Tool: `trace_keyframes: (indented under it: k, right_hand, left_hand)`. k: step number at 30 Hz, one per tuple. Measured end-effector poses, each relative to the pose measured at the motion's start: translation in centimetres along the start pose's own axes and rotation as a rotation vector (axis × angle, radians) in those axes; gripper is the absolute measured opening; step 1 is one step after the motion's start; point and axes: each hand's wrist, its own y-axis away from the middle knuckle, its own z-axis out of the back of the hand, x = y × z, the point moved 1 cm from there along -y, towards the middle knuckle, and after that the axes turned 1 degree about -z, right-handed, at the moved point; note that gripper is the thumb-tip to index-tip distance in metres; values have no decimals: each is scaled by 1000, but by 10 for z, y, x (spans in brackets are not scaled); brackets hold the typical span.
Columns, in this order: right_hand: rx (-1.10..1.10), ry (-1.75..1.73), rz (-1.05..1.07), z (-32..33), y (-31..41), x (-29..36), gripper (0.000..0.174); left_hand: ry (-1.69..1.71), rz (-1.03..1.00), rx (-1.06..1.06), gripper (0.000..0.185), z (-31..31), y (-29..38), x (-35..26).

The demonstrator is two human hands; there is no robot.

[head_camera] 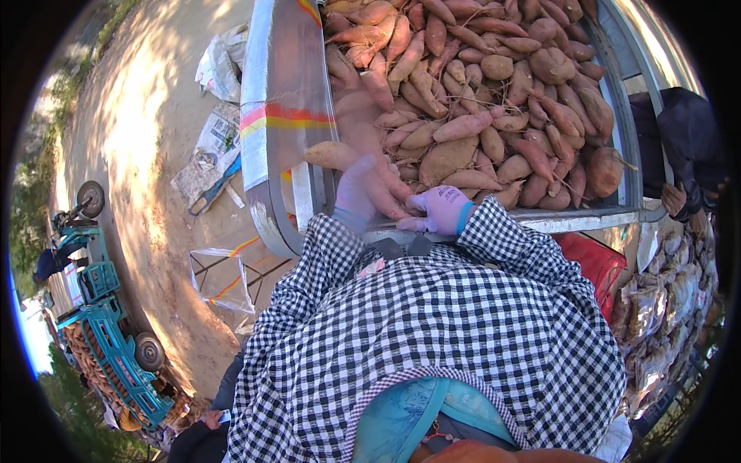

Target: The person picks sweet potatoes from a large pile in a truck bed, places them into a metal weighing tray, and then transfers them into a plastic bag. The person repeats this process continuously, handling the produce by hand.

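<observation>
My left hand [354, 191], in a pale purple glove and blurred, is at the near left corner of a metal cargo bed heaped with sweet potatoes [463, 127]. Its fingertips meet the end of a tan sweet potato [330, 155]; whether they grip it is unclear. My right hand [443, 209], gloved alike, rests by the bed's near edge with its fingers at the tip of a long pinkish sweet potato [385, 194]. Several hazy sweet potatoes beside my left hand seem to be under clear plastic. Striped clear plastic [298, 116] drapes over the bed's left side.
A metal rail [579, 219] borders the bed in front of me. Right of it stand a person in dark clothing [677, 139] and stacked filled bags [666, 307]. A red bag [590, 263] is nearer. Left are sacks [211, 153] on the ground and a loaded teal three-wheeler [107, 324].
</observation>
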Motion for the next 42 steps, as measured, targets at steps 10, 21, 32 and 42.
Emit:
trace_keyframes:
  k: [10, 21, 32, 42]
  right_hand:
    - [-620, 279, -631, 31, 39, -89, 87]
    - [-471, -833, -36, -22, -6, -13, 73]
    - [-279, -1788, 320, -39, 29, -12, 42]
    - [-471, -1434, 103, -65, 33, 15, 78]
  left_hand:
    - [233, 180, 336, 72, -18, 17, -6]
    - [-184, 187, 444, 86, -50, 37, -14]
    - [-113, 48, 580, 66, -39, 26, 7]
    - [78, 269, 514, 83, -33, 23, 16]
